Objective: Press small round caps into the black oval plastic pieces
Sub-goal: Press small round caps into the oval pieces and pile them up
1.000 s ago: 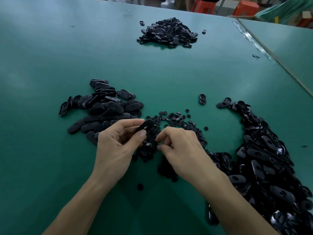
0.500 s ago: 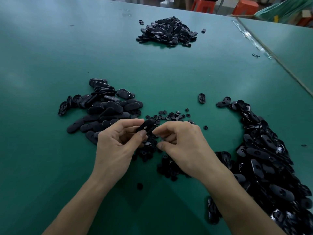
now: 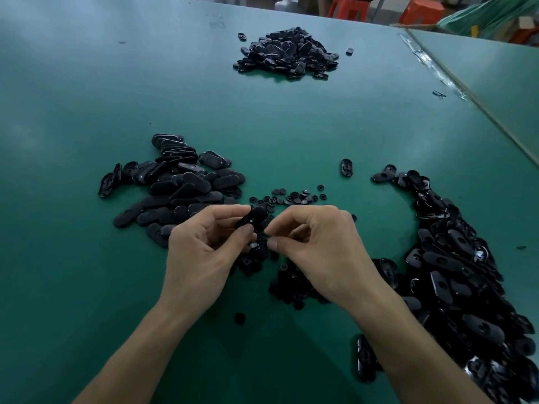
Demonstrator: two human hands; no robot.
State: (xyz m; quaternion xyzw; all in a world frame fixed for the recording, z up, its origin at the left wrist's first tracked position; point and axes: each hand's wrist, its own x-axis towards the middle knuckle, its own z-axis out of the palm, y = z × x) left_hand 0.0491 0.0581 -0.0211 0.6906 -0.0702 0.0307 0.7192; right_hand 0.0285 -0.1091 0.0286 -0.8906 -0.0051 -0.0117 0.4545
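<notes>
– Hands question: what's the left hand got right now?

– It pinches 1 black oval piece between thumb and forefinger, other fingers curled in. The piece is tilted, just above the heap of small round caps in the middle of the green worktop.

– And the right hand?

– Fingers curled, thumb and forefinger tips nearly together, right beside the lower end of that oval. Can't tell if there's a cap between them, it's too dark and tiny.

– Where's the rest of the stock?

– 3 piles of ovals. The left pile lies mostly smooth side up, just beyond the left hand. The right pile is big and glossy and runs down the right side, holes showing on lots of the pieces. The far pile sits well apart toward the back. Some loose caps are scattered just past the fingers, 1 stray oval sits between the left and right piles, and 1 lone cap lies between the forearms. Orange stools show past the far edge.
</notes>
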